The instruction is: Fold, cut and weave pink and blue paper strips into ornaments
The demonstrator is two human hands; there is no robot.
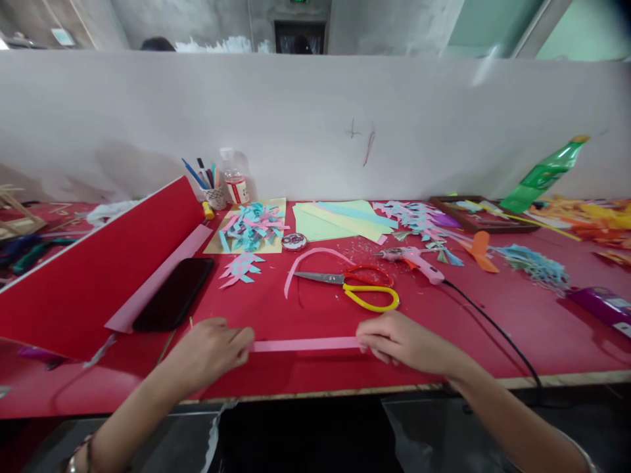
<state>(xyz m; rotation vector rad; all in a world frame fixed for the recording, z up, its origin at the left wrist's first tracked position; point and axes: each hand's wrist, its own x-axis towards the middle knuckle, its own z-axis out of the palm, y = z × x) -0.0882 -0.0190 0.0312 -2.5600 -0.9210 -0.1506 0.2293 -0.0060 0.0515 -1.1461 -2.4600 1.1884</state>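
Note:
A pink paper strip (305, 344) is stretched level between my hands, close to the front edge of the red table (296, 309). My left hand (219, 351) pinches its left end, and my right hand (394, 338) grips the right end; both hands are closed. Just beyond lie scissors (367, 286) with one red and one yellow handle. A curled pink strip (315, 253) arches around their blades. Farther left is a small woven piece of pink and blue paper (241, 268). A pink glue gun (417, 261) rests behind the scissors, its black cord trailing right.
A black phone (173, 294) and a leaning red board (108, 276) stand to the left. Toward the back are a pile of cut paper pieces (254, 225), flat coloured sheets (340, 222), a pen cup (215, 197) and a clear bottle (235, 177). A green bottle (545, 172) tilts at right.

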